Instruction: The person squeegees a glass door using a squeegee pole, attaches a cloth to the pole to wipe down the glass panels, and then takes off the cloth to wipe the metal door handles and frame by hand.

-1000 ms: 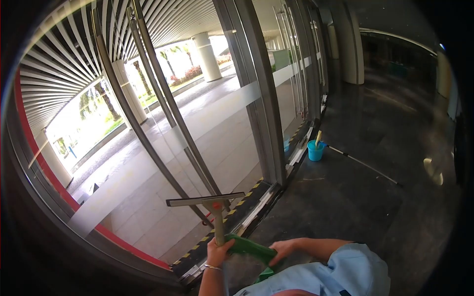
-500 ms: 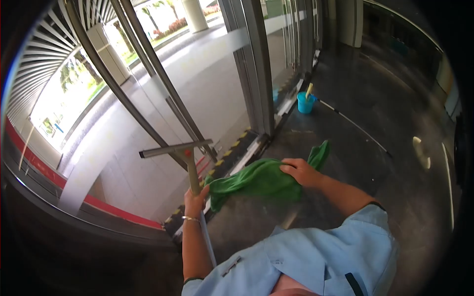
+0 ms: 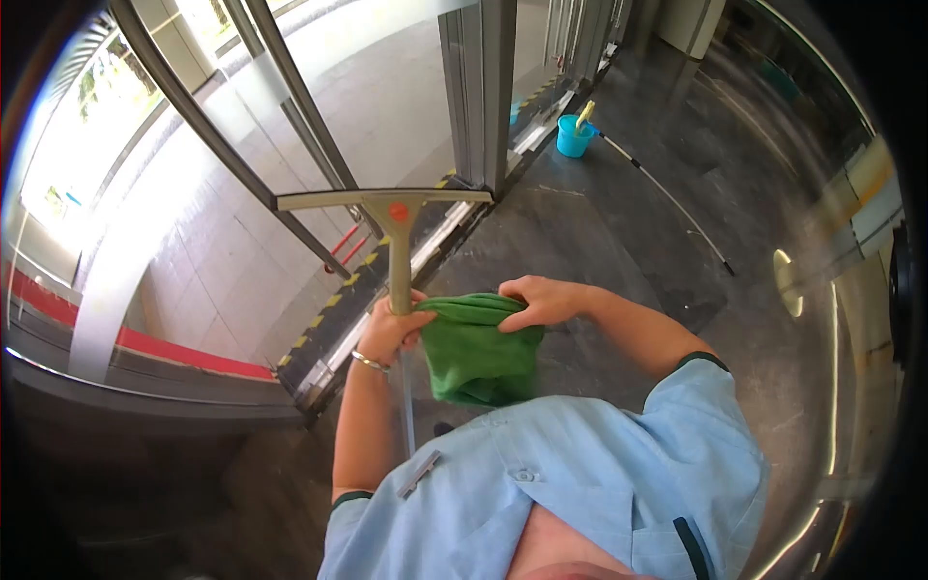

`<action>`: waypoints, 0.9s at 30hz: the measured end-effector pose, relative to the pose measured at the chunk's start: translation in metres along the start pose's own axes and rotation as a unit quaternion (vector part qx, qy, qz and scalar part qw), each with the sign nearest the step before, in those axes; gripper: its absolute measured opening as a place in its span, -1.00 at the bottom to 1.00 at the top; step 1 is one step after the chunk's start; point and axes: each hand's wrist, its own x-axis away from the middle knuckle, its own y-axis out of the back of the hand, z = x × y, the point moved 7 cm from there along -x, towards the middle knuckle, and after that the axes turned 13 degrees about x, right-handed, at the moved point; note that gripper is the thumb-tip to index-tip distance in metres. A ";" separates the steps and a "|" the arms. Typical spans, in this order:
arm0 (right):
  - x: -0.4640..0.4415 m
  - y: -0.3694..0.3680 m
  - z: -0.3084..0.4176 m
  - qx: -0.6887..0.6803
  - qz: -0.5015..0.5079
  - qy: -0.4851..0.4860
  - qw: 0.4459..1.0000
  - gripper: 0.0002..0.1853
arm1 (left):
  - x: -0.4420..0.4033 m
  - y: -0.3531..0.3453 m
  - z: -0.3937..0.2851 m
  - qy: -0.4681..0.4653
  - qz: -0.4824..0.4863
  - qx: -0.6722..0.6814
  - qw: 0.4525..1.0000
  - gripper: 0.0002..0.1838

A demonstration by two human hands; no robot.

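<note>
My left hand (image 3: 389, 332) is closed around the lower handle of a squeegee (image 3: 399, 251), and its thumb and fingers also pinch a corner of a green cloth (image 3: 481, 353). The squeegee stands up from my fist with its wide blade at the top, in front of the glass door. At the cloth's upper right edge my right hand (image 3: 543, 303) is closed, thumb and fingers gripping the fabric. Between both hands the cloth hangs folded in front of my light blue shirt.
A glass door with long metal handles (image 3: 208, 121) is on the left. Yellow and black tape (image 3: 333, 300) runs along the threshold. Farther off, a blue bucket (image 3: 574, 138) stands on the dark floor, with a long pole (image 3: 667, 196) lying beside it.
The cloth was bunched, then spread wide, and now hangs folded between my hands. My right hand has come nearer to my left. The squeegee has risen in view and its blade is more level.
</note>
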 end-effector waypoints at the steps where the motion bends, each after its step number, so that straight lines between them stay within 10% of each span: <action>1: 0.004 -0.004 -0.010 0.015 0.030 -0.017 0.999 -0.54 | -0.001 0.003 0.000 -0.001 -0.015 -0.008 1.000 -0.75; 14: 0.065 0.041 -0.056 -0.108 -0.064 -0.087 0.988 -0.79 | -0.021 0.054 -0.001 -0.034 -0.096 -0.035 0.994 -0.76; 21: 0.064 0.083 -0.037 -0.446 -0.308 -0.045 0.839 -0.73 | -0.024 0.042 -0.006 -0.043 -0.034 0.026 0.998 -0.77; 27: 0.059 0.121 -0.028 -0.428 -0.239 -0.052 0.870 -0.63 | -0.022 0.047 -0.008 -0.138 -0.076 0.019 0.987 -0.79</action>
